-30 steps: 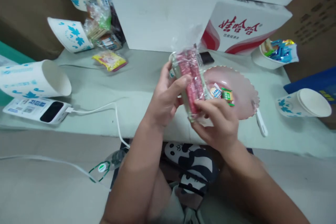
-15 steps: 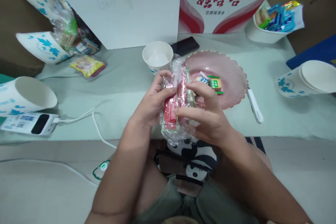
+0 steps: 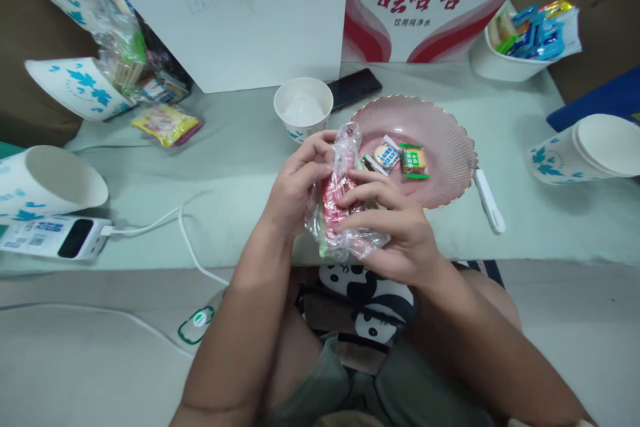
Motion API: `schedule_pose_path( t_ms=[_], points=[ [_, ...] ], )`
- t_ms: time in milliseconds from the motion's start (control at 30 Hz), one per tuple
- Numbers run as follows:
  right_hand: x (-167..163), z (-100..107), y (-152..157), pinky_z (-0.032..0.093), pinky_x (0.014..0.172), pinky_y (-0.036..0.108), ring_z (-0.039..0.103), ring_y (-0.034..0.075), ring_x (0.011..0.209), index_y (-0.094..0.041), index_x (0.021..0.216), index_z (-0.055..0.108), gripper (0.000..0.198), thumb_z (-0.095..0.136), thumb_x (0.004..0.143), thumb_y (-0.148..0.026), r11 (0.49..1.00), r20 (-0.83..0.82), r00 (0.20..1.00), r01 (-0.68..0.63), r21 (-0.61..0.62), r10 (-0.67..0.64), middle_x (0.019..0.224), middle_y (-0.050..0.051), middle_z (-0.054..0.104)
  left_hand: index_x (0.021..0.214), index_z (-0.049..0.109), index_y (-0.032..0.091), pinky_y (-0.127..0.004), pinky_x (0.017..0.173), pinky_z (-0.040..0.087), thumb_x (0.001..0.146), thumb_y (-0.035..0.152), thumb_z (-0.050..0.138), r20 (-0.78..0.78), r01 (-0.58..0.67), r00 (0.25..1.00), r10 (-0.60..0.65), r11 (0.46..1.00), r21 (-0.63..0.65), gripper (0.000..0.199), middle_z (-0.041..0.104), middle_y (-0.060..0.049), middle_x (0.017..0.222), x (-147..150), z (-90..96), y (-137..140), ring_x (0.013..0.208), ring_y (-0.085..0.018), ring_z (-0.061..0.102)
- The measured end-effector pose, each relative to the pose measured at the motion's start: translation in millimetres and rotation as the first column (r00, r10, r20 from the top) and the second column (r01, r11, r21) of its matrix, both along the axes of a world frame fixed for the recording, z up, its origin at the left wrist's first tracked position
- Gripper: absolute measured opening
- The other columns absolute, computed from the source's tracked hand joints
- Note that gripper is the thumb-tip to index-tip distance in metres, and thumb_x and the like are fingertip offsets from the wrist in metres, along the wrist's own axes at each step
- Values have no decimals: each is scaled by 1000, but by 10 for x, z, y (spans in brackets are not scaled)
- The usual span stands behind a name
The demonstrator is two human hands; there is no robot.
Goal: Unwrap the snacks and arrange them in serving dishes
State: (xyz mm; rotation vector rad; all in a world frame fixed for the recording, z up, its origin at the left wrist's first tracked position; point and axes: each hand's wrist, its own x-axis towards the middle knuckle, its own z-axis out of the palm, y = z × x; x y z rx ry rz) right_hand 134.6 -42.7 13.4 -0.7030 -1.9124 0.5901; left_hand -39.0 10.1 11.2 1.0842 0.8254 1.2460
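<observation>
Left hand [image 3: 293, 192] and right hand [image 3: 403, 230] both pinching a crinkly red packet [image 3: 330, 205] mid-frame, pink plate [image 3: 447, 143] just up-right.

Both hands [image 3: 291, 195] around red packet [image 3: 330, 199], crinkled clear wrap [image 3: 347, 145], contents unclear, pink plate [image 3: 449, 163] just beyond

Hands [image 3: 300, 190]: two
Held bundle [image 3: 331, 205]: one
Pink plate [image 3: 450, 159]: one
Plated packets [image 3: 415, 161]: at least two
Paper cups [image 3: 50, 180]: at least five
Phone [image 3: 357, 88]: one
</observation>
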Motion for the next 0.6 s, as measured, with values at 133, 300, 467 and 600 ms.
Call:
schedule_pose_path(
  t_ms=[133, 300, 467, 600],
  points=[
    [-43, 54, -15, 51, 114, 51, 69, 26, 117, -25, 87, 73, 11, 69, 81, -17, 998, -20, 999, 24, -56, -25, 98, 3, 74, 79, 61, 22, -30, 82, 53, 70, 15, 66, -24, -20, 999, 22, 997, 80, 13, 68, -2, 113, -40, -8, -21, 101, -19, 62],
    [-60, 10, -46, 54, 110, 48, 68, 26, 119, -25, 89, 74, 5, 75, 85, -24, 999, 25, 1000, 16, -31, -15, 98, 3, 74, 115, 72, 29, -32, 83, 55, 73, 12, 63, -169, -1, 985, 22, 992, 125, 46, 68, -2, 103, -110, -17, -28, 92, -18, 64],
    [-72, 50, -99, 52, 112, 48, 63, 26, 123, -25, 87, 72, 9, 69, 83, -18, 988, 8, 994, 112, -110, -112, 110, 6, 67, 91, 83, 27, -42, 114, 46, 82, 22, 59, -287, 15, 956, 57, 970, 243, 26, 64, -5, 121, -147, -22, -10, 127, -26, 57],
    [-106, 87, -137, 49, 114, 50, 57, 28, 131, -25, 82, 70, 7, 70, 77, -20, 946, 11, 971, 235, -225, -239, 126, 7, 56, 91, 83, 24, -48, 121, 39, 86, 39, 62, -240, -10, 967, 88, 950, 311, 26, 62, -9, 134, -123, -25, -12, 151, -34, 34]
  ],
)
